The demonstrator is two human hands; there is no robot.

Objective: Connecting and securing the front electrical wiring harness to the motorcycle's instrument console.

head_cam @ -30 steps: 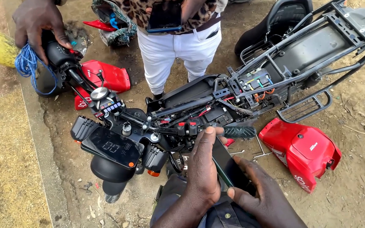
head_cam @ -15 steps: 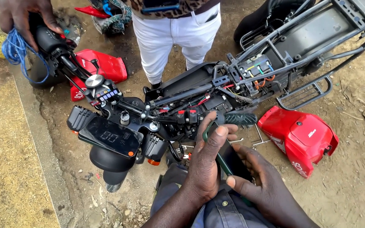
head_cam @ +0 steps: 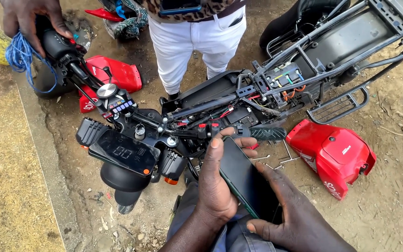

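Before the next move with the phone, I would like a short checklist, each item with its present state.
1. Phone held by both hands: ok; left hand wraps its edge, right hand supports from below.
2. Phone screen lit: cannot tell, it looks dark.
3. Handlebar grip free of the hands: ok, apart.
4. Scooter steady: ok; it lies on the ground.
5. Another person's hand on the far grip: not ok, it holds it.
6. Red panel out of the way: ok.

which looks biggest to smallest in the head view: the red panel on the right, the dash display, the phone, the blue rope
1. red panel
2. dash display and phone: alike, phone nearer and partly covered by both hands
3. blue rope
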